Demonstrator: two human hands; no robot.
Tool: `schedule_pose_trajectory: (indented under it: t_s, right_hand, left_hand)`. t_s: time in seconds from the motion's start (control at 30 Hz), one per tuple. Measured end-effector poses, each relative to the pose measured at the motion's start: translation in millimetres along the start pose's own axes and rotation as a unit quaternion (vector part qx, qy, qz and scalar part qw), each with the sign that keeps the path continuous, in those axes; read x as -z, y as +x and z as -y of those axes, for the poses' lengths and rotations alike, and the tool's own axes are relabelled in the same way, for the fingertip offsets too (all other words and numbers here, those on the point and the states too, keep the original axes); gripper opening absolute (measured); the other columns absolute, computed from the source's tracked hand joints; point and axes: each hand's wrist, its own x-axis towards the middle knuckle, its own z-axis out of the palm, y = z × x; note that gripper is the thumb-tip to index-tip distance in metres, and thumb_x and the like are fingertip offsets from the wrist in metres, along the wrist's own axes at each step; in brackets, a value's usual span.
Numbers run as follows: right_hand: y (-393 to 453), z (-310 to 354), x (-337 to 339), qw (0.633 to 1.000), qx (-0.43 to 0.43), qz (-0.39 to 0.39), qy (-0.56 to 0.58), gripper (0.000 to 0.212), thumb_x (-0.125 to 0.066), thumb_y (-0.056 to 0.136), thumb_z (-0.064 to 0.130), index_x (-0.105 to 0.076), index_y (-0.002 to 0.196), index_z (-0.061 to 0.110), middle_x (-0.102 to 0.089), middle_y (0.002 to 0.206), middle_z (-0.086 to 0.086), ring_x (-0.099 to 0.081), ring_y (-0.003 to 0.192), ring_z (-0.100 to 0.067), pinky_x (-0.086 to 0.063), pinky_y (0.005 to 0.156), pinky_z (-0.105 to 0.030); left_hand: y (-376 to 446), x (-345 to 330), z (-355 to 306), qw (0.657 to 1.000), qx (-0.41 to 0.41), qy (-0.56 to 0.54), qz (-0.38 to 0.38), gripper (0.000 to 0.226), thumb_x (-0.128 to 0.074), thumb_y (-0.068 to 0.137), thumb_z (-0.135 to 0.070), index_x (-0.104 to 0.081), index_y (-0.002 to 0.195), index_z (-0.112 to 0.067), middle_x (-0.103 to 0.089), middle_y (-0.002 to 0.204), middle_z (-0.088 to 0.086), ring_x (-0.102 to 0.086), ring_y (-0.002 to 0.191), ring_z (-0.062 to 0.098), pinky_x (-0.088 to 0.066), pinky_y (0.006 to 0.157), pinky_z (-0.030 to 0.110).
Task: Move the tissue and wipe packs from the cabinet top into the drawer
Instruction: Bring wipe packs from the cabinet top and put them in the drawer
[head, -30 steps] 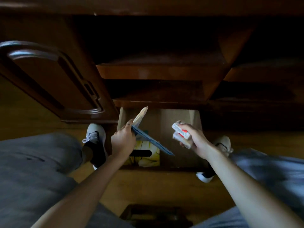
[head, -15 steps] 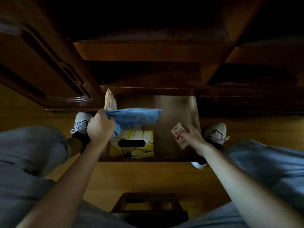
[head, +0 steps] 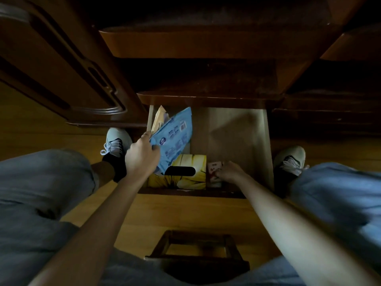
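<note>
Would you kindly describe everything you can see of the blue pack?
The blue pack is a flat, soft, plastic-looking pouch printed with small white panels and a round logo near its lower left. It is tilted, one corner up, above the open drawer. The left hand grips its left edge together with a yellowish pack behind it. Its lower end overlaps the yellow tissue box.
</note>
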Motion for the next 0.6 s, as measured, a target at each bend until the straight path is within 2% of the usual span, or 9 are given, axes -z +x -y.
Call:
schedule_pose_trajectory:
  t_s: [0.07, 0.13, 0.23, 0.3, 0.33, 0.43, 0.47, 0.53, 0.6]
  right_hand:
    - [3.5, -4.9, 3.9, 0.999, 0.006, 0.006, 0.05, 0.066, -0.068, 0.091, 0.015, -0.042, 0.152, 0.017, -0.061, 0.136, -0.011, -0.059, 0.123, -0.03, -0.051, 0.088, -0.031]
    - [1.7, -9.2, 5.3, 0.999, 0.032, -0.007, 0.015, 0.085, -0.066, 0.093, 0.018, -0.016, 0.162, 0.023, -0.049, 0.151, -0.011, -0.051, 0.133, -0.031, -0.046, 0.094, -0.029]
    - [3.5, -7.9, -5.9, 0.991, 0.06, -0.02, -0.117, 0.069, -0.065, 0.095, 0.026, -0.034, 0.156, 0.015, -0.051, 0.149, -0.012, -0.052, 0.131, -0.031, -0.048, 0.1, -0.036]
    - [2.9, -2.8, -12.8, 0.986, 0.065, 0.011, -0.151, 0.045, -0.063, 0.093, 0.031, -0.058, 0.132, 0.008, -0.06, 0.138, -0.014, -0.059, 0.12, -0.032, -0.051, 0.087, -0.036]
    - [1.5, -1.1, -12.8, 0.986, 0.059, 0.025, -0.152, 0.044, -0.061, 0.092, 0.036, -0.06, 0.126, 0.008, -0.061, 0.136, -0.014, -0.06, 0.117, -0.032, -0.05, 0.084, -0.035]
    - [-7.4, -0.2, -0.5, 0.988, 0.029, 0.03, -0.15, 0.083, -0.056, 0.087, 0.06, -0.035, 0.155, 0.016, -0.042, 0.158, -0.007, -0.044, 0.141, -0.031, -0.042, 0.103, -0.041]
    - [-12.4, 2.7, 6.1, 0.991, 0.04, -0.01, -0.128, 0.088, -0.055, 0.086, 0.065, -0.031, 0.157, 0.02, -0.042, 0.158, -0.004, -0.043, 0.141, -0.031, -0.043, 0.104, -0.043]
    - [-25.0, 15.0, 20.0, 0.992, 0.092, -0.076, 0.031, 0.083, -0.054, 0.083, 0.074, -0.042, 0.148, 0.024, -0.059, 0.139, 0.003, -0.057, 0.126, -0.027, -0.049, 0.088, -0.04]
    - [-42.0, 34.5, 32.9, 0.937, 0.128, -0.007, 0.325, 0.076, -0.063, 0.079, 0.076, -0.055, 0.137, 0.028, -0.067, 0.127, 0.007, -0.064, 0.119, -0.023, -0.053, 0.084, -0.039]
  left_hand:
    - [0.2, -1.6, 0.8, 1.0, -0.004, -0.007, 0.002, 0.046, -0.05, 0.09, -0.024, -0.05, 0.136, -0.018, -0.061, 0.082, -0.004, -0.053, 0.057, 0.006, -0.032, 0.041, 0.02]
    - [-1.1, -3.1, -0.2, 1.0, -0.003, -0.012, 0.008, 0.044, -0.05, 0.091, -0.024, -0.051, 0.135, -0.017, -0.059, 0.079, -0.006, -0.054, 0.056, 0.007, -0.031, 0.04, 0.019]
    - [-2.6, -1.8, -3.3, 1.0, -0.004, -0.014, 0.002, 0.04, -0.051, 0.091, -0.024, -0.052, 0.131, -0.017, -0.059, 0.076, -0.008, -0.055, 0.056, 0.008, -0.032, 0.039, 0.019]
    - [-3.6, -1.1, -5.6, 1.0, -0.006, -0.016, 0.0, 0.04, -0.051, 0.091, -0.024, -0.052, 0.131, -0.017, -0.06, 0.082, -0.005, -0.054, 0.058, 0.006, -0.034, 0.04, 0.019]
    - [-4.8, -0.9, -7.2, 1.0, -0.007, -0.019, -0.001, 0.04, -0.052, 0.092, -0.023, -0.052, 0.131, -0.017, -0.06, 0.084, -0.005, -0.054, 0.059, 0.005, -0.034, 0.04, 0.02]
    - [-8.4, 0.8, -15.1, 0.999, 0.0, -0.04, 0.007, 0.042, -0.055, 0.091, -0.022, -0.052, 0.133, -0.019, -0.06, 0.082, -0.009, -0.057, 0.059, 0.007, -0.039, 0.04, 0.022]
    - [-9.2, 1.2, -17.8, 0.998, 0.006, -0.063, 0.018, 0.041, -0.057, 0.09, -0.023, -0.054, 0.131, -0.021, -0.063, 0.084, -0.008, -0.061, 0.063, 0.01, -0.045, 0.042, 0.026]
    - [-9.8, 1.6, -27.0, 0.98, 0.037, -0.187, 0.057, 0.037, -0.063, 0.086, -0.024, -0.059, 0.122, -0.023, -0.07, 0.094, -0.004, -0.069, 0.075, 0.015, -0.058, 0.053, 0.033]
    - [-14.6, 0.8, -38.3, 0.923, 0.075, -0.366, 0.094, 0.033, -0.073, 0.083, -0.017, -0.061, 0.113, -0.025, -0.074, 0.096, -0.004, -0.073, 0.087, 0.015, -0.059, 0.058, 0.028]
